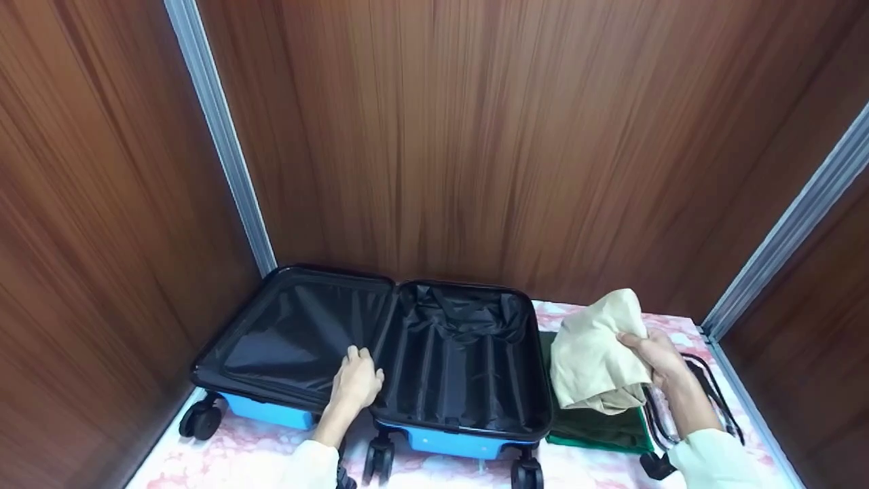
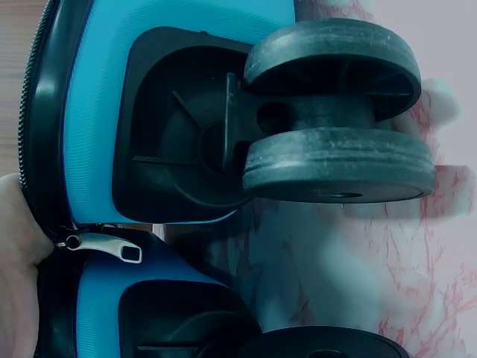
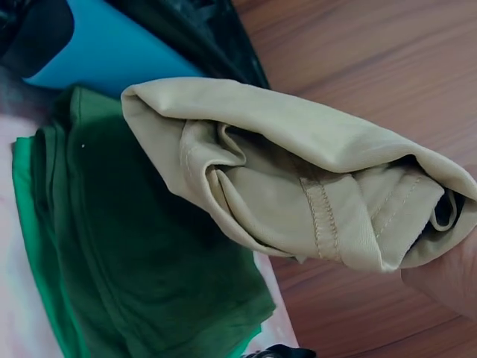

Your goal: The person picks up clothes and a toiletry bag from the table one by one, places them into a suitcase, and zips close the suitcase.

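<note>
An open suitcase [image 1: 448, 380] with black lining and a blue shell lies spread in two halves. My left hand [image 1: 358, 382] rests at the inner edge of its left half, close to the seam between the halves. In the left wrist view, part of that hand [image 2: 19, 276] shows beside a metal zipper pull [image 2: 104, 245]. My right hand [image 1: 657, 354] grips a folded beige garment [image 1: 597, 356], raised over folded dark green clothes [image 1: 597, 431] to the right of the suitcase. Stitched seams show on the beige garment [image 3: 298, 194] in the right wrist view.
Black suitcase wheels [image 1: 527, 470] stick out towards me. Further right lies a clear pouch with a black cord [image 1: 719, 394], partly behind my right arm. Wood-grain panels [image 1: 475, 136] rise behind and at both sides of the pink marbled table [image 1: 224, 455].
</note>
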Demonstrator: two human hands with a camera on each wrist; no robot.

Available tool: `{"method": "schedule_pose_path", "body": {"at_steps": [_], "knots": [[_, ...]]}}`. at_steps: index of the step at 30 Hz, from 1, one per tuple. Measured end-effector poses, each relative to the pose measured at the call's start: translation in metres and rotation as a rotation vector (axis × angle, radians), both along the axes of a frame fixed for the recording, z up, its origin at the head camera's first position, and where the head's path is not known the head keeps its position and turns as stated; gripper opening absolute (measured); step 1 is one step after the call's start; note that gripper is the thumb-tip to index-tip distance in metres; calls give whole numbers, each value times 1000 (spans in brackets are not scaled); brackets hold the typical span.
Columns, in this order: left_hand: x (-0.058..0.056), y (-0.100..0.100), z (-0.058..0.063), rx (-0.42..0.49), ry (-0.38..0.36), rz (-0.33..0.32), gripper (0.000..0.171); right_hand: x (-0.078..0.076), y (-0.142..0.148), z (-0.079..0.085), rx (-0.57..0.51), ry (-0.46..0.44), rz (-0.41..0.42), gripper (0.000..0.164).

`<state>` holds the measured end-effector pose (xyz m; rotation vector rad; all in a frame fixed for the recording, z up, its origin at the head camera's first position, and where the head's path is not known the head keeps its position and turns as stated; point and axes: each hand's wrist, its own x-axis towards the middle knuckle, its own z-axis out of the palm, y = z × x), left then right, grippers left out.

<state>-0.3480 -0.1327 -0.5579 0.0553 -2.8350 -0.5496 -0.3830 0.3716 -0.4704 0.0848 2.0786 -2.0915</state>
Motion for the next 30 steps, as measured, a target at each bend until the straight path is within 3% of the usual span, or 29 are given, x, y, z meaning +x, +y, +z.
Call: {"method": "schedule_pose_path", "body": {"at_steps": [23,30], "knots": [[-1,3,-1,26,-22,11,49,10,-16,56,82,154,-27,9],[-3,4,2,40,-26,12,47,10,-24,68,57,187,-18,13]]}}
